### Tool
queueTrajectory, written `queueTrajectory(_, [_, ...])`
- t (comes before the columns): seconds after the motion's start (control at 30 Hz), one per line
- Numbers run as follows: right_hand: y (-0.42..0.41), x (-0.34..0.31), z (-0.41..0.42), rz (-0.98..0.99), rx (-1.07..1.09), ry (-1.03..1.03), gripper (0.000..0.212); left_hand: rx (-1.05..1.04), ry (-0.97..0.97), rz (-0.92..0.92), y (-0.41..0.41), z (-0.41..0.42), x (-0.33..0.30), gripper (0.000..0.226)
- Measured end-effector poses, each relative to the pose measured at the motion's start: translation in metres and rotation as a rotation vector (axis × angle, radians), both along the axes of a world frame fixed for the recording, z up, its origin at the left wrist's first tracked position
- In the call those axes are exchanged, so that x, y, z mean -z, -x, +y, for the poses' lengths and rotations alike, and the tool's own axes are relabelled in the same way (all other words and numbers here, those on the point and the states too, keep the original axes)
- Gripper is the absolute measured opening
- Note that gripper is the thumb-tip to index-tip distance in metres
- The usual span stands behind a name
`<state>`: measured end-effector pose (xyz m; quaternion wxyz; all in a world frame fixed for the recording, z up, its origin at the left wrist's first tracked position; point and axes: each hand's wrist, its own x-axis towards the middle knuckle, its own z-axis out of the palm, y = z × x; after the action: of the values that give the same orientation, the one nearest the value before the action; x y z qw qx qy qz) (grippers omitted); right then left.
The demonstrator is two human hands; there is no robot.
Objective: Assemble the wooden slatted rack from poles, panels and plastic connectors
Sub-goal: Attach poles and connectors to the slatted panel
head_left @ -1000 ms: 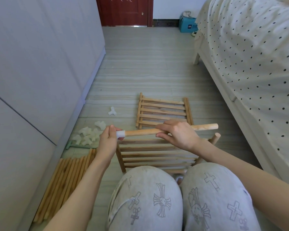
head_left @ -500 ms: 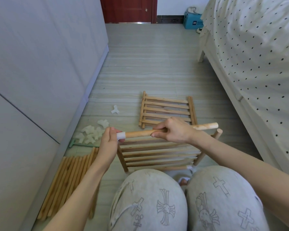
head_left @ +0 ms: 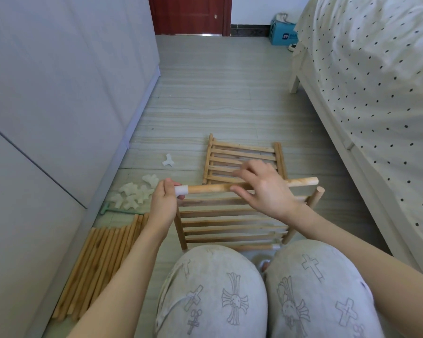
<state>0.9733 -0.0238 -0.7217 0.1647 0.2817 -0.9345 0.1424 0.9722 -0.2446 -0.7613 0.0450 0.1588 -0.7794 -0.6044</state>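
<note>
Both hands (head_left: 213,198) apparently gripping pole (head_left: 210,188)

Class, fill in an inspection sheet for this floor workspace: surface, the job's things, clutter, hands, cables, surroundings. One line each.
Surface: striped grey floor.
Job's things: held pole with white connector on its left end; part-built rack standing before the knees; slatted panel flat beyond it; spare poles by the wardrobe; connector pile; a lone connector.
Clutter: green tool, kind unclear.
Hands: left hand pinches the connector; right hand grips the pole.
Cables: nothing seen.
Surroundings: wardrobe, bed, red door, blue box.
</note>
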Motion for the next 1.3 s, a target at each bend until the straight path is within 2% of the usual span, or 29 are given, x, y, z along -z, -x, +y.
queueTrajectory(0.07, [-0.01,0.003,0.006,0.111,-0.004,0.059,0.023,-0.005,-0.016,-0.014,0.005,0.001,-0.002,0.035])
queueTrajectory(0.13, [-0.02,0.011,0.009,0.072,-0.05,-0.012,0.027,0.003,-0.024,-0.028,0.009,0.001,-0.004,0.034])
queueTrajectory(0.2, [-0.024,0.028,0.009,0.0,-0.05,-0.143,0.017,0.011,-0.035,-0.04,0.012,0.0,-0.002,0.032])
queueTrajectory(0.3, [-0.016,0.052,0.002,-0.197,0.021,-0.307,0.055,0.016,-0.052,-0.034,0.017,-0.001,0.002,0.032])
queueTrajectory(0.37, [-0.004,0.062,-0.005,-0.266,0.047,-0.358,0.059,0.007,-0.065,-0.022,0.021,-0.001,0.004,0.031])
queueTrajectory(0.53, [0.045,0.068,-0.011,-0.332,0.059,-0.394,0.034,0.056,-0.037,0.034,0.042,-0.004,0.009,0.03])
queueTrajectory(0.67, [0.077,0.074,-0.011,-0.32,0.019,-0.356,0.033,0.122,-0.18,0.013,0.069,-0.029,0.007,0.032])
queueTrajectory(0.73, [0.092,0.074,-0.011,-0.297,0.013,-0.311,0.03,0.058,-0.228,0.019,0.085,-0.05,0.02,0.032])
queueTrajectory(0.8, [0.109,0.072,-0.011,-0.268,0.049,-0.284,0.028,-0.076,-0.141,-0.051,0.098,-0.073,0.048,0.027])
queueTrajectory(0.87, [0.124,0.072,-0.013,-0.232,0.102,-0.292,0.028,-0.145,0.048,-0.214,0.107,-0.096,0.089,0.026])
queueTrajectory(0.97, [0.137,0.075,-0.014,-0.184,0.178,-0.28,0.022,-0.062,0.373,-0.425,0.115,-0.129,0.147,0.041])
queueTrajectory(1.07, [0.138,0.079,-0.013,-0.117,0.177,-0.223,0.01,0.054,0.659,-0.496,0.132,-0.152,0.184,0.059])
queueTrajectory(1.13, [0.139,0.082,-0.013,-0.075,0.165,-0.182,0.008,0.096,0.777,-0.537,0.147,-0.16,0.199,0.064])
queueTrajectory(1.3, [0.148,0.086,-0.013,-0.063,0.162,-0.183,0.009,0.131,0.881,-0.635,0.165,-0.161,0.217,0.035])
